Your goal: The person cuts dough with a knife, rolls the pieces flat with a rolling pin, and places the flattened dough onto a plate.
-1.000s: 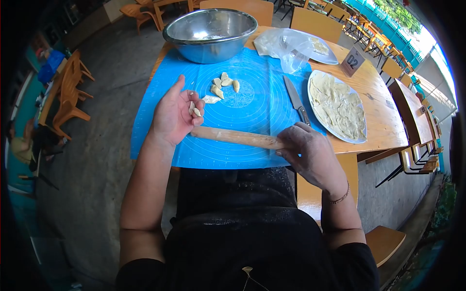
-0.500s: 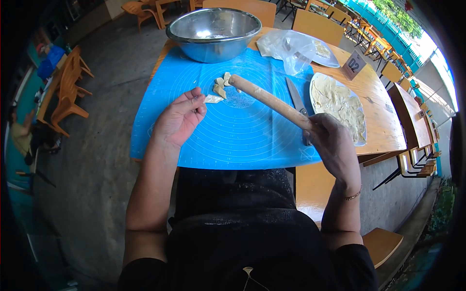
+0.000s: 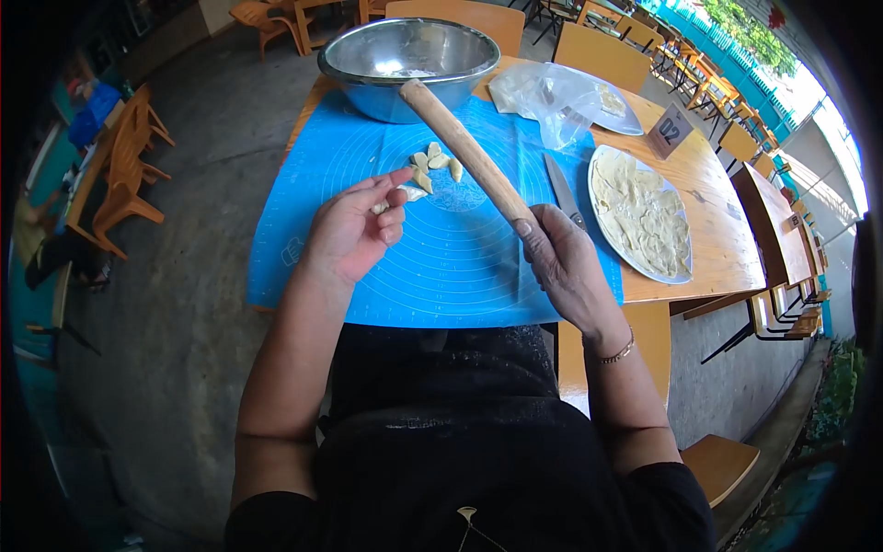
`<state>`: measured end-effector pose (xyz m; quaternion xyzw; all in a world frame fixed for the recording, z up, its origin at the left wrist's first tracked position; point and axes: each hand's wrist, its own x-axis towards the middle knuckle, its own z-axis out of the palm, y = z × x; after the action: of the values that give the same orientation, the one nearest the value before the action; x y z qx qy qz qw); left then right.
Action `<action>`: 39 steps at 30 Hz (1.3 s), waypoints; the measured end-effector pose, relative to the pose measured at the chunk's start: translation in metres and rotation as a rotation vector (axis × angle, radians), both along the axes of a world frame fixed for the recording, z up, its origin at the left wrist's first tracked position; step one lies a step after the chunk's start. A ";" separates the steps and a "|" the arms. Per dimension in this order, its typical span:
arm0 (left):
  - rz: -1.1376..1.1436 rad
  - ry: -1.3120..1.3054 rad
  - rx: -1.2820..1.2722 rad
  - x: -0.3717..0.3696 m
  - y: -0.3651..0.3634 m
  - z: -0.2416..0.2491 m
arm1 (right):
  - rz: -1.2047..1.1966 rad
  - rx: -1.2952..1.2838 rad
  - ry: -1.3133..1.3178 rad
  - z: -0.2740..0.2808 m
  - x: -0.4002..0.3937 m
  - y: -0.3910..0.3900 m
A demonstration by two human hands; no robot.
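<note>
My right hand (image 3: 563,262) grips the lower end of a wooden rolling pin (image 3: 469,156), which slants up to the left over the blue mat (image 3: 432,267). My left hand (image 3: 354,230) is held palm up over the mat's left part, its fingers curled around a small pale dough piece (image 3: 380,207). Several small dough pieces (image 3: 422,179) lie near the middle of the mat, beyond my left fingertips. A knife (image 3: 561,189) rests at the mat's right side, its handle partly behind my right hand.
A steel bowl (image 3: 409,60) stands at the far edge. Flattened dough covers an oval plate (image 3: 685,262) on the right. Behind are a plastic bag (image 3: 561,106), another plate (image 3: 625,118) and a "02" sign (image 3: 670,132). A person sits at far left.
My right hand has moved left and slightly down, and the rolling pin now points more steeply upward. My left hand has shifted right, its fingers more curled.
</note>
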<state>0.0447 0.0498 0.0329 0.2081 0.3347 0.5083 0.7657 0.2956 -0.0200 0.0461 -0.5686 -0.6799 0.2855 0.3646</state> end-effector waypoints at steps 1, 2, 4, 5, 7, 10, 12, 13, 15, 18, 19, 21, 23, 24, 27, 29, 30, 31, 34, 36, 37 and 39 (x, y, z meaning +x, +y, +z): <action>-0.090 -0.037 0.152 -0.006 0.006 -0.008 | 0.024 -0.019 0.054 0.000 -0.003 0.003; -0.180 -0.073 0.304 -0.011 0.012 -0.016 | 0.025 -0.016 0.053 0.000 -0.005 0.006; -0.190 -0.145 0.365 -0.017 0.028 -0.023 | 0.047 -0.106 0.149 0.000 -0.011 0.011; -0.201 -0.216 0.425 -0.020 0.035 -0.025 | 0.050 -0.103 0.148 -0.001 -0.013 0.015; -0.051 -0.079 0.333 -0.007 0.032 0.003 | 0.070 -0.157 0.174 -0.003 -0.016 0.022; 0.099 0.077 0.246 0.002 0.027 0.026 | 0.065 -0.163 0.193 -0.004 -0.019 0.029; 0.104 0.101 0.253 0.005 0.028 0.031 | 0.058 -0.151 0.204 -0.006 -0.018 0.035; 0.111 0.116 0.250 0.008 0.029 0.033 | 0.046 -0.143 0.216 -0.009 -0.017 0.037; 0.121 0.130 0.247 0.007 0.031 0.031 | 0.034 -0.113 0.207 -0.014 -0.014 0.042; 0.053 0.197 0.288 0.002 0.039 0.013 | 0.005 -0.060 0.210 -0.024 -0.012 0.049; -0.052 0.110 0.283 -0.004 0.042 0.010 | -0.013 -0.041 0.222 -0.027 -0.011 0.050; -0.158 0.026 0.278 -0.005 0.044 0.009 | -0.026 -0.043 0.254 -0.030 -0.010 0.051; -0.070 0.183 0.264 0.002 0.040 0.014 | -0.037 -0.044 0.287 -0.031 -0.011 0.052; -0.070 0.186 0.264 0.008 0.036 0.017 | -0.044 -0.023 0.311 -0.032 -0.011 0.052; 0.141 0.492 0.326 0.028 0.026 0.022 | -0.048 0.021 0.310 -0.033 -0.011 0.050; 0.139 0.661 0.506 0.034 0.023 0.021 | -0.044 0.042 0.287 -0.034 -0.011 0.049; 0.138 0.663 0.505 0.034 0.022 0.020 | -0.043 0.050 0.278 -0.036 -0.011 0.049; 0.091 0.758 0.529 0.033 0.023 0.019 | -0.043 0.060 0.270 -0.036 -0.010 0.049; 0.117 1.042 0.623 0.035 0.033 0.002 | -0.031 0.047 0.318 -0.035 -0.010 0.048; 0.193 1.227 0.693 0.040 0.034 -0.001 | -0.038 0.057 0.296 -0.036 -0.010 0.048; 0.186 1.302 0.691 0.044 0.028 0.002 | -0.041 0.066 0.274 -0.037 -0.009 0.048; 0.179 1.378 0.693 0.050 0.019 0.009 | -0.040 0.070 0.267 -0.036 -0.009 0.048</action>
<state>0.0943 0.0688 0.0415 0.6771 0.5727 0.3997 0.2319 0.2865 0.0279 0.0101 -0.5261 -0.6234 0.3272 0.4771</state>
